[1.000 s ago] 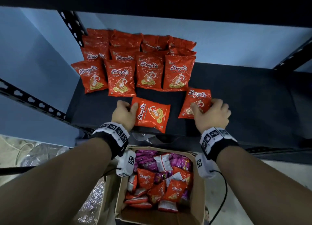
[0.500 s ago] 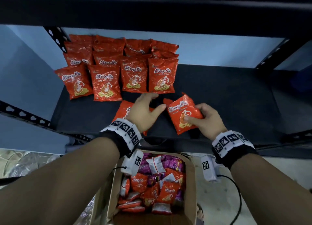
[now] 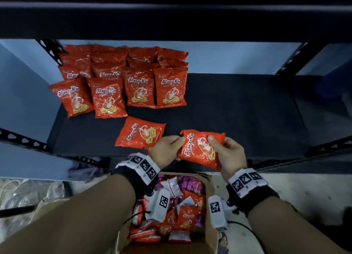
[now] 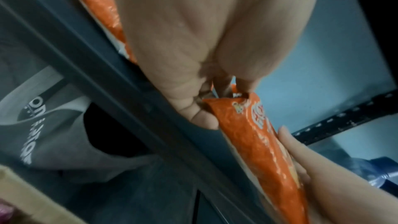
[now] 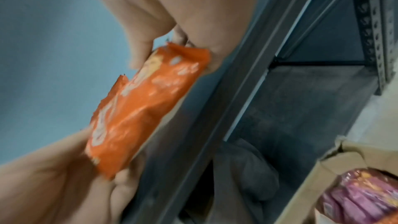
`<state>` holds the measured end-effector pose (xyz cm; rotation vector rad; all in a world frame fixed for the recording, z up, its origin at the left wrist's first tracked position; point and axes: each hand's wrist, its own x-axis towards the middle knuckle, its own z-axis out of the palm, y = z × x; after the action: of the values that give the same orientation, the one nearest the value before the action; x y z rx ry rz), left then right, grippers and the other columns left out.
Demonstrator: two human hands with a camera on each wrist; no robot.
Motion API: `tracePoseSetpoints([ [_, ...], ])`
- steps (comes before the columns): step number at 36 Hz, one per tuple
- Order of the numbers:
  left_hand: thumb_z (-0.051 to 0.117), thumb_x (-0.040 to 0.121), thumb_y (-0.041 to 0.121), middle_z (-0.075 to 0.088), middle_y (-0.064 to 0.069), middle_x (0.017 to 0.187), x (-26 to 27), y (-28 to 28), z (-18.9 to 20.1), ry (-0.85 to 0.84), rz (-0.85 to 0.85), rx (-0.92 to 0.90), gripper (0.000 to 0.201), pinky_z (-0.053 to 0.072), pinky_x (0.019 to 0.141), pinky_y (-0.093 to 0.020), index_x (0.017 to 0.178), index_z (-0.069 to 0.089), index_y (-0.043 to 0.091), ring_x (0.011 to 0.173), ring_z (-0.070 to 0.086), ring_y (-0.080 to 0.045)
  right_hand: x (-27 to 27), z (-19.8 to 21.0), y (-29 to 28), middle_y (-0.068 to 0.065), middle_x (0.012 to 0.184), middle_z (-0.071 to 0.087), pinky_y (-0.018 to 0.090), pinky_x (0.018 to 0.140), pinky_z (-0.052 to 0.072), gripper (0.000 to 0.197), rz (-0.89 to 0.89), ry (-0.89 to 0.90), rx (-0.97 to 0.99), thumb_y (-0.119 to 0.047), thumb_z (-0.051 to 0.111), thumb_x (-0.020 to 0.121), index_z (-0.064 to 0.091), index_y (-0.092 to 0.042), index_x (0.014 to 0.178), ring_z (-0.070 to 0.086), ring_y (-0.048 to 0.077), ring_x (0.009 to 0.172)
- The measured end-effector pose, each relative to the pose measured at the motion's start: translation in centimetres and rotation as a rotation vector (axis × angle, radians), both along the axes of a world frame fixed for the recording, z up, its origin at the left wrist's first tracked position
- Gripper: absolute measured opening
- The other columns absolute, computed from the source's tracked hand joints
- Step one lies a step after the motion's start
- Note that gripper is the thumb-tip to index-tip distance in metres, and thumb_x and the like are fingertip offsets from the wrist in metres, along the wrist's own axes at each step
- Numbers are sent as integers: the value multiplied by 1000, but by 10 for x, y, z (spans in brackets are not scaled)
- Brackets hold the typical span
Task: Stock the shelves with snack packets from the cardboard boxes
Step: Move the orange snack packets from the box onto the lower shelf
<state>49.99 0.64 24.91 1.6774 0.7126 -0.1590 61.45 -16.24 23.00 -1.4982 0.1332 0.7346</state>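
Both hands hold one orange-red snack packet (image 3: 200, 149) just above the front edge of the dark shelf (image 3: 238, 110). My left hand (image 3: 167, 149) pinches its left end, seen edge-on in the left wrist view (image 4: 258, 142). My right hand (image 3: 226, 154) grips its right side, thumb on the front (image 5: 137, 108). A second packet (image 3: 140, 132) lies loose and flat on the shelf, left of the held one. Several matching packets (image 3: 122, 82) stand in overlapping rows at the back left. The open cardboard box (image 3: 211, 232) below holds several red and purple packets.
A dark upper shelf beam (image 3: 171, 19) runs overhead. Perforated metal uprights (image 3: 293, 57) frame the sides and a rail (image 3: 22, 141) runs at the left. The right half of the shelf surface is bare. Crumpled clear plastic (image 3: 28, 194) lies on the floor at the left.
My left hand left the loose packet and moved right to pinch the packet in my right hand. That packet has shifted toward the shelf's front edge and turned.
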Motion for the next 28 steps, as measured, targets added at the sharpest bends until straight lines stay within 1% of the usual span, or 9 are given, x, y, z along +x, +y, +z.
tracePoseSetpoints([
  [2,50,106,35,69,3,77,-4,-6,-2,-19,32,-32,30,56,76,-34,92,69,16,70,64,-11,-5,0,0,11,89,78,40,73,62,22,-12,-57,-45,-29,80,88,74,-9,96,77,28,83],
  [4,56,103,34,70,10,76,-7,-10,-2,-37,40,-58,25,51,77,-29,89,70,19,72,65,-6,-10,-3,1,7,87,79,39,73,62,16,4,-144,-95,-32,74,93,76,-16,93,76,25,83],
  [8,65,99,29,78,-7,100,-7,-18,-1,-84,106,-181,19,56,97,-42,100,73,13,98,73,-25,-14,-12,1,0,90,78,38,76,62,15,65,-290,-178,-36,68,97,74,-22,97,75,18,86],
  [12,68,96,30,77,-7,100,-8,-22,1,-91,179,-180,15,56,98,-44,99,73,15,97,74,-24,-21,-11,-2,-5,88,74,36,75,62,16,99,-399,-281,-40,63,99,69,-25,96,71,5,79],
  [15,63,99,26,77,-6,96,-9,-24,2,-86,268,-278,19,58,93,-37,96,74,11,94,73,-25,-27,-8,-4,-3,89,75,42,75,63,15,115,-362,-268,-41,63,99,67,-28,95,73,10,82],
  [17,59,101,28,77,-10,96,-11,-25,4,-75,311,-331,25,58,94,-41,97,75,8,94,73,-28,-29,-8,-6,-4,91,75,45,77,63,14,133,-336,-262,-43,63,99,67,-30,95,74,13,84],
  [20,60,101,35,76,-11,95,-17,-25,4,-101,270,-202,28,58,92,-48,97,74,11,95,73,-30,-31,-10,-9,-7,92,75,47,79,63,12,159,-361,-270,-45,63,98,68,-33,98,74,12,85],
  [23,64,99,28,73,-5,88,-25,-24,1,-162,231,48,13,58,83,-36,98,70,16,84,71,-17,-33,-14,-10,-6,91,76,48,78,63,14,184,-374,-268,-47,64,97,68,-34,98,74,13,85],
  [28,62,100,13,71,-9,85,-31,-16,0,-188,206,113,12,53,73,-20,91,68,10,74,66,-7,-35,-15,-15,-8,89,75,45,78,62,14,214,-391,-300,-47,63,97,68,-34,94,73,10,82],
])
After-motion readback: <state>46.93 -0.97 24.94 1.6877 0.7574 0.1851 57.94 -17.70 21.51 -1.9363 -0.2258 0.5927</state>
